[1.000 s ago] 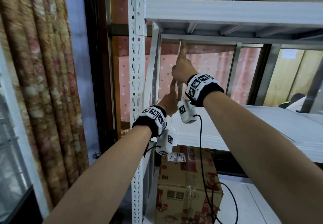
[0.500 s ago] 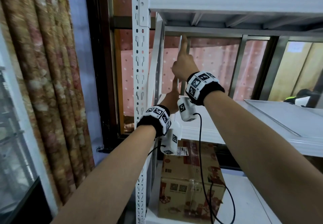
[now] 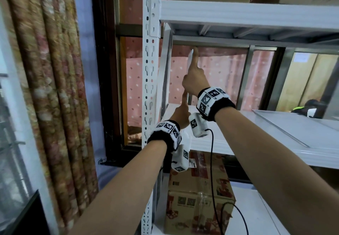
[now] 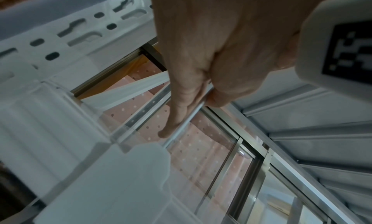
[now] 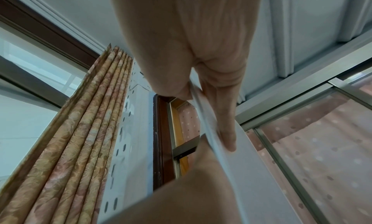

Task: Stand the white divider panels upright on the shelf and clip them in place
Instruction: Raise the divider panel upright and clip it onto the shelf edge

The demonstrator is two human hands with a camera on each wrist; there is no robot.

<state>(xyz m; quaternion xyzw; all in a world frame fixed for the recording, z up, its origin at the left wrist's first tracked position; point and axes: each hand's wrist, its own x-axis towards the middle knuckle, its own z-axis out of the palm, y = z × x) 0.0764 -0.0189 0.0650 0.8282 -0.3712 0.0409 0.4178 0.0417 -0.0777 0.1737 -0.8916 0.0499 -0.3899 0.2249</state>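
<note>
A thin white divider panel [image 3: 189, 60] stands upright and edge-on near the left end of the white shelf [image 3: 229, 143], its top close under the upper shelf [image 3: 238, 12]. My right hand [image 3: 194, 80] pinches the panel high up, index finger stretched along it. My left hand [image 3: 182, 112] pinches it lower down. The left wrist view has the left hand [image 4: 191, 117] with thumb and index on either side of the panel's edge [image 4: 182, 129]. In the right wrist view the right hand [image 5: 203, 116] grips the panel [image 5: 251, 171] between thumb and fingers.
A second white panel [image 3: 293, 124] lies flat on the shelf to the right. The slotted white upright post [image 3: 150, 69] stands just left of my hands. A cardboard box [image 3: 198, 198] sits on the level below. A patterned curtain [image 3: 45, 88] hangs at the left.
Both hands keep the same hold on the upright panel. Only the head view has shifted a little; the panel's top stays just under the upper shelf.
</note>
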